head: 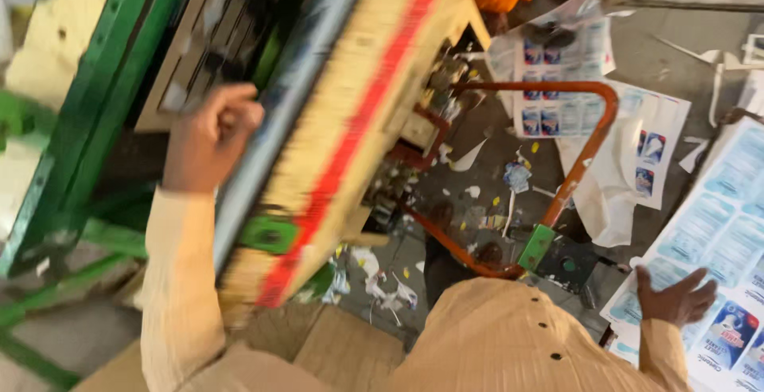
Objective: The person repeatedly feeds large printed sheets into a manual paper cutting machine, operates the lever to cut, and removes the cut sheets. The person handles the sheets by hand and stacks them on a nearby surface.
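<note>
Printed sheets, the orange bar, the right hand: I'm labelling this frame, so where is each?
Printed sheets [720,241], head view, bare part of the top sheet.
Orange bar [593,141], head view, its bent side.
Right hand [675,298], head view, back of hand.

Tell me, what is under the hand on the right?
The right hand lies flat on a stack of printed sheets, white with blue pictures. Only the top sheet shows. The hand covers part of it, and the sheets underneath are hidden.

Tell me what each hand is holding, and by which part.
Left hand: closed in a fist at the edge of the tilted machine platen; the blur hides what it grips. Right hand: holds nothing, fingers spread flat on the printed sheets.
</note>
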